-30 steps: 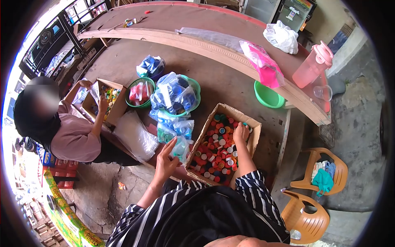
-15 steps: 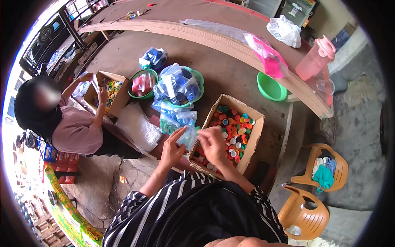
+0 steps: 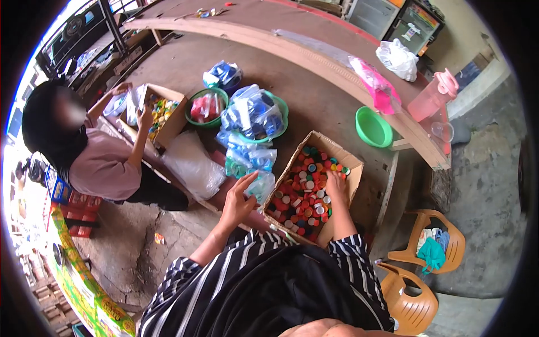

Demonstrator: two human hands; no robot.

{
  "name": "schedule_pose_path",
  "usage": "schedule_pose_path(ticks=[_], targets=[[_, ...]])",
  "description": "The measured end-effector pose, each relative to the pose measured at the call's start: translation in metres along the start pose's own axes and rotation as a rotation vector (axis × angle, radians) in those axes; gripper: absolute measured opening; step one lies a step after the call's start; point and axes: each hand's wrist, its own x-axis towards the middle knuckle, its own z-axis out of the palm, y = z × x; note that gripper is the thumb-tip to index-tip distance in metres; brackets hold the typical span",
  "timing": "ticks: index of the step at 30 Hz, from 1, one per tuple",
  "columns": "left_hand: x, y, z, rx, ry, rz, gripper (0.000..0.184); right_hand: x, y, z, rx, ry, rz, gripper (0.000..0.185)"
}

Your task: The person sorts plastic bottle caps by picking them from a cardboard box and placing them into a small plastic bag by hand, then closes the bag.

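Note:
My left hand point(image 3: 238, 203) is raised beside the cardboard box, index finger and thumb spread apart. Right by its fingers is a clear plastic bag point(image 3: 261, 186); whether the hand touches it I cannot tell. Inside the cardboard box point(image 3: 352, 183), my right hand point(image 3: 336, 186) reaches down onto loose plastic bottle caps point(image 3: 306, 184), mostly red with some white, green and yellow. Its fingers point away from me, with their tips partly hidden among the caps. Filled plastic bags point(image 3: 251, 159) lie just beyond my left hand.
A person point(image 3: 106, 163) works at the left over another box of caps point(image 3: 163, 115). A stack of clear bags point(image 3: 193, 165) lies between us. Beyond are a basin heaped with bagged blue caps point(image 3: 252, 115), a basin of red ones point(image 3: 206, 106) and a green basin point(image 3: 373, 128).
My right hand has moved from beside the plastic bag, rightward into the box of caps. My left hand stays near the bag, its fingers more spread. The view has shifted slightly.

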Motion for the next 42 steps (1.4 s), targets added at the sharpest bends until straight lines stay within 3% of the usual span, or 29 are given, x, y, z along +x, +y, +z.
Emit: schedule_pose_path(ticks=[2,6,7,10,14,16,18,20,21,25,27,28,30,32,34,37,42], targets=[[0.0,-0.002,-0.002,-0.02,-0.003,0.005,0.062,0.007,0.014,0.011,0.035,-0.05,-0.018,0.029],[0.002,-0.006,-0.002,-0.009,0.004,0.032,0.063,-0.005,-0.001,-0.013,0.119,0.087,0.007,0.031],[0.003,-0.007,-0.002,-0.004,0.003,0.041,0.063,-0.011,-0.017,-0.034,0.219,0.098,0.056,0.04],[0.003,-0.001,0.0,-0.02,-0.006,0.024,0.062,-0.018,-0.029,-0.045,0.467,0.151,-0.074,0.039],[0.006,-0.009,0.005,0.02,-0.017,0.067,0.062,-0.049,-0.097,-0.113,1.228,0.029,-0.04,0.032],[0.004,-0.001,0.007,-0.011,-0.034,0.019,0.063,-0.067,-0.129,-0.129,1.364,0.202,-0.174,0.029],[0.003,-0.002,0.012,0.022,-0.034,0.06,0.063,-0.086,-0.158,-0.161,1.398,0.172,-0.299,0.031],[0.004,-0.002,0.016,0.056,-0.042,0.092,0.064,-0.087,-0.167,-0.172,0.993,0.188,-0.629,0.035],[0.003,-0.001,0.016,0.076,-0.044,0.103,0.064,-0.088,-0.17,-0.182,0.868,0.159,-0.657,0.038],[0.001,0.001,0.01,0.092,-0.05,0.083,0.065,-0.044,-0.135,-0.139,1.077,0.238,-0.355,0.026],[-0.002,0.004,0.006,0.067,-0.045,0.047,0.065,-0.003,-0.081,-0.066,0.901,0.307,-0.193,0.023],[-0.002,0.005,0.005,0.065,-0.038,0.047,0.065,0.009,-0.051,-0.042,0.645,0.373,-0.174,0.022],[-0.002,0.005,0.002,0.063,-0.027,0.045,0.065,0.034,0.003,0.025,0.432,0.252,0.07,0.018],[-0.001,0.003,0.002,0.051,-0.019,0.045,0.065,0.04,0.011,0.011,0.094,-0.111,0.317,0.026],[-0.001,0.003,0.001,0.041,-0.013,0.031,0.065,0.033,0.007,-0.01,-0.055,-0.159,0.285,0.028],[0.001,0.002,0.002,0.041,-0.005,0.045,0.065,0.035,-0.012,-0.044,0.052,-0.251,0.469,0.027],[0.002,0.001,0.006,0.009,-0.014,0.016,0.065,0.033,0.007,-0.013,-0.11,-0.21,0.439,0.026]])
